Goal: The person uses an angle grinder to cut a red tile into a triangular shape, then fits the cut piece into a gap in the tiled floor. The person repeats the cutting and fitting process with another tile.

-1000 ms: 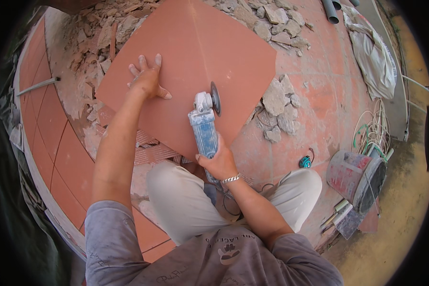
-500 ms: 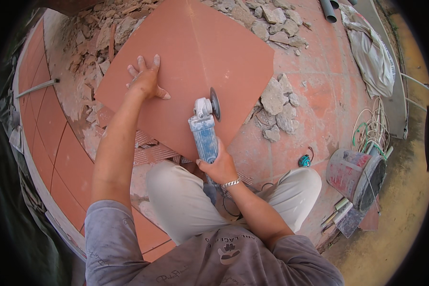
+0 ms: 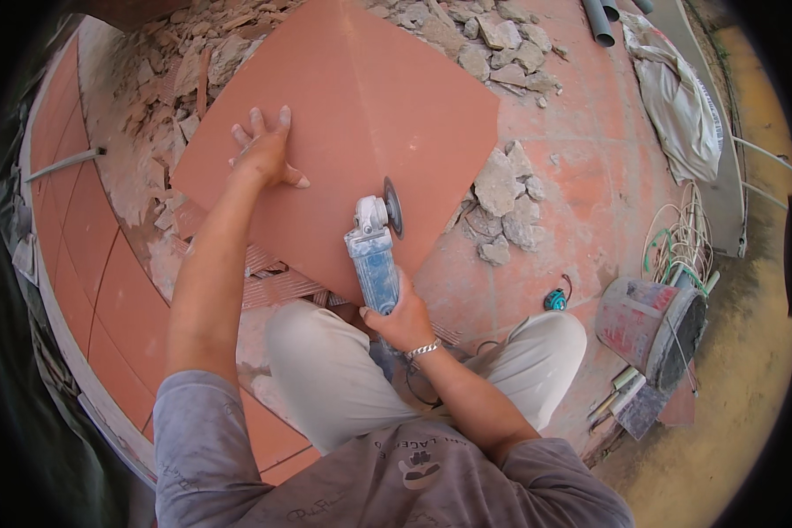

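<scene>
A large square terracotta tile [image 3: 343, 106] lies diagonally before me, with a pale line down its upper middle. My left hand [image 3: 264, 151] rests on its left part, fingers spread and dusty, thumb toward the centre. My right hand [image 3: 399, 317] grips a dusty blue angle grinder [image 3: 371, 273] near the tile's lower corner. The grinder's dark disc [image 3: 393, 208] stands upright over the tile's lower middle; whether it touches the surface I cannot tell. The tool's cord runs down between my knees.
Broken concrete [image 3: 499, 182] and rubble [image 3: 194, 62] surround the tile. At right are a dirty bucket [image 3: 634, 317], tangled cables [image 3: 682, 238], a small teal tool [image 3: 554, 299], a white sack [image 3: 669, 106] and grey pipes [image 3: 601, 22]. A metal bar [image 3: 66, 165] lies on laid tiles [image 3: 92, 255] at left.
The grinder and my right hand have moved down toward my body, the disc sliding lower over the tile. My left hand stays spread on the tile. The whole view has shifted slightly.
</scene>
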